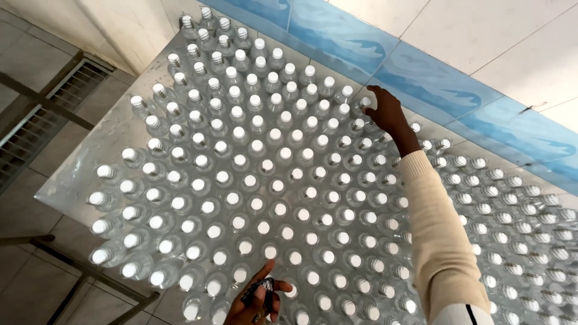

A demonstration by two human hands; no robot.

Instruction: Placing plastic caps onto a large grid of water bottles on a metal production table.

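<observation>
The right hand (385,114), in a cream sleeve (436,241), reaches across to a far bottle (363,103) by the blue wall tiles (421,78), fingers curled on its cap. The left hand (256,301) is loosely closed on a small dark object (259,290) (perhaps a wrapper; too blurred to say). The packed white-capped clear bottles (259,198) under the outstretched arm could be knocked, and one near the table edge (72,207) could topple toward the floor grate (48,108)

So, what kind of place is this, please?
Probably a bottling or packing room: hundreds of clear capped bottles stand packed on a table by a tiled wall; right hand touches one.
</observation>
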